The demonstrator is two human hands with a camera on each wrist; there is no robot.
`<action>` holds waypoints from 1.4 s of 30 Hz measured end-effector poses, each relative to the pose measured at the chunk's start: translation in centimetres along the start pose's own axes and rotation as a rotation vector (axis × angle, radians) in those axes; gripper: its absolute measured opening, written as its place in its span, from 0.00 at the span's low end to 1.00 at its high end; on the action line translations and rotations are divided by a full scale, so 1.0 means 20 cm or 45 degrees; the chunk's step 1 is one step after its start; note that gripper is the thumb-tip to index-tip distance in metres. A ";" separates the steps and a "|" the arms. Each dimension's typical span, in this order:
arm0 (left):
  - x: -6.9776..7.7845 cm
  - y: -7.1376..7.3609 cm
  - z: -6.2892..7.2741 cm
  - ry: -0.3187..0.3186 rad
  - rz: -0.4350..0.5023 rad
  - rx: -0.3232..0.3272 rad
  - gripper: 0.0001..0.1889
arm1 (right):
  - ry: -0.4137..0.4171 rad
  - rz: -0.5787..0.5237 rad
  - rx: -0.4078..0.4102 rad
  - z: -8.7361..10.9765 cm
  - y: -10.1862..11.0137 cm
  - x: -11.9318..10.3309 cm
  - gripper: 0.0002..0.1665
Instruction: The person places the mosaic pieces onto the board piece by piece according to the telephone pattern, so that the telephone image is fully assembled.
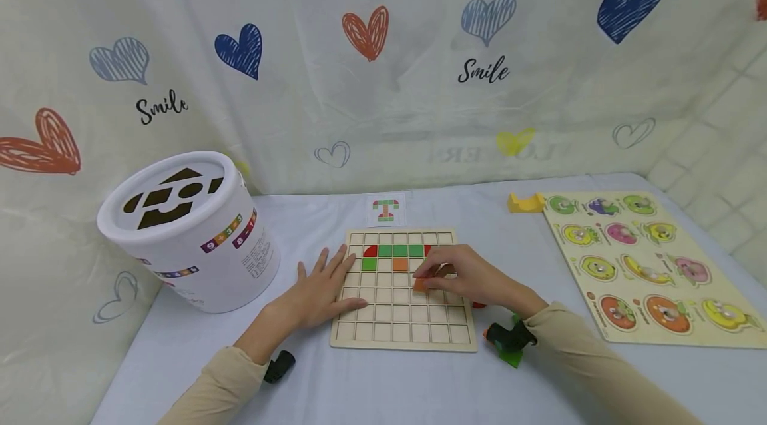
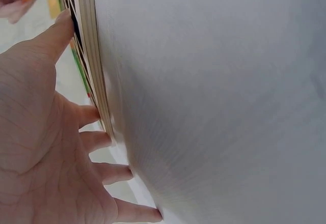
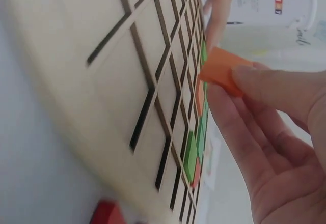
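My right hand (image 1: 473,275) pinches an orange square tile (image 3: 221,70) between thumb and fingers, just above the wooden grid board (image 1: 403,313). My left hand (image 1: 314,295) lies with fingers spread at the board's left edge, the thumb on the board. A row of green tiles (image 1: 400,250) runs between red corner pieces (image 1: 371,251) near the far side. Under its left end sits a green tile (image 1: 368,264), and an orange tile (image 1: 400,265) sits below the middle. In the right wrist view, another green tile (image 3: 190,155) shows at the row's right end.
A small pattern card (image 1: 386,210) lies beyond the board. At the left stands a white bucket (image 1: 198,245) with shaped slots in its lid. A fruit puzzle board (image 1: 647,265) and a yellow piece (image 1: 526,203) lie at right. Loose green pieces (image 1: 511,356) lie by my right wrist.
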State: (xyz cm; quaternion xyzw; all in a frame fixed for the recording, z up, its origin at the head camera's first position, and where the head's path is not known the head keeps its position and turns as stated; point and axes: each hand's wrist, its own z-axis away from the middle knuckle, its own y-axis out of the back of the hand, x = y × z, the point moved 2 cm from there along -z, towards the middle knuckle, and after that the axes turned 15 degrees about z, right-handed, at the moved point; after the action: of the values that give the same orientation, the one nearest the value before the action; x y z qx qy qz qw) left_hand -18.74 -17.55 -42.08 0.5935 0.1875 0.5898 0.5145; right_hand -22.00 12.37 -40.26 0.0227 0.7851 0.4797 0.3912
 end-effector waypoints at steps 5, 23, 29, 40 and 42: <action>0.00 0.00 0.00 0.010 -0.003 -0.006 0.51 | -0.054 0.033 0.043 -0.08 -0.03 -0.02 0.11; -0.01 -0.01 -0.01 0.004 -0.006 0.002 0.52 | -0.088 0.097 0.033 -0.18 -0.11 -0.01 0.11; -0.01 -0.01 -0.01 0.005 -0.004 0.001 0.52 | -0.092 0.113 0.011 -0.19 -0.11 -0.01 0.10; 0.00 0.00 0.00 0.006 -0.003 -0.001 0.51 | -0.149 0.115 -0.028 -0.19 -0.11 -0.02 0.08; -0.01 0.00 0.00 0.010 -0.006 -0.003 0.51 | -0.146 0.135 -0.024 -0.19 -0.11 -0.02 0.08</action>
State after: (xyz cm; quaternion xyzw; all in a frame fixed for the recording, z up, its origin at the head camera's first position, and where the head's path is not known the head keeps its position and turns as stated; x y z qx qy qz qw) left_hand -18.79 -17.59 -42.22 0.5903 0.1901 0.5911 0.5157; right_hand -23.43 8.15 -40.82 0.0881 0.7545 0.5049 0.4099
